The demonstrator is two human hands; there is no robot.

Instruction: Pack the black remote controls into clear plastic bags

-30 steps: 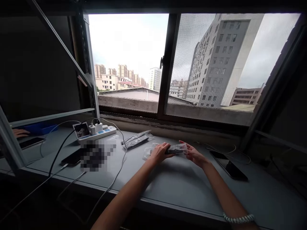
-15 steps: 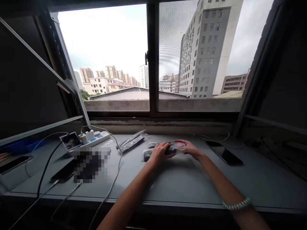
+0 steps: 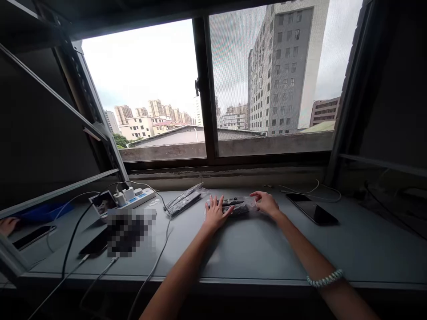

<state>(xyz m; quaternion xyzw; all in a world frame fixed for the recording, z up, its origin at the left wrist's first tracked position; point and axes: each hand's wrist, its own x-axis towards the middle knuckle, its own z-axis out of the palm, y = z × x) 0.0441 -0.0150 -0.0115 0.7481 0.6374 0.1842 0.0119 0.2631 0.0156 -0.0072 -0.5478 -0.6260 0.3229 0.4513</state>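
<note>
My left hand (image 3: 215,216) lies with spread fingers over the left part of a clear plastic bag with dark contents (image 3: 240,208) on the desk. What the dark contents are, I cannot make out. At the bag's right end, my right hand (image 3: 267,204) pinches the clear plastic between thumb and fingers. A green-and-white coiled band (image 3: 325,279) circles my right wrist. Left of my left hand, more clear bags with long dark contents (image 3: 183,199) lie at an angle.
A phone (image 3: 312,209) lies at right, with a white cable behind it. At left are a white power strip (image 3: 135,197), a dark phone (image 3: 95,239), a pixelated patch and loose cables. Another person's hand (image 3: 8,226) shows beside a blue container (image 3: 46,212) at far left.
My left hand has shifted slightly left and its fingers have spread out. The right hand has closed into a pinch at the bag's end. The view has tilted a little.
</note>
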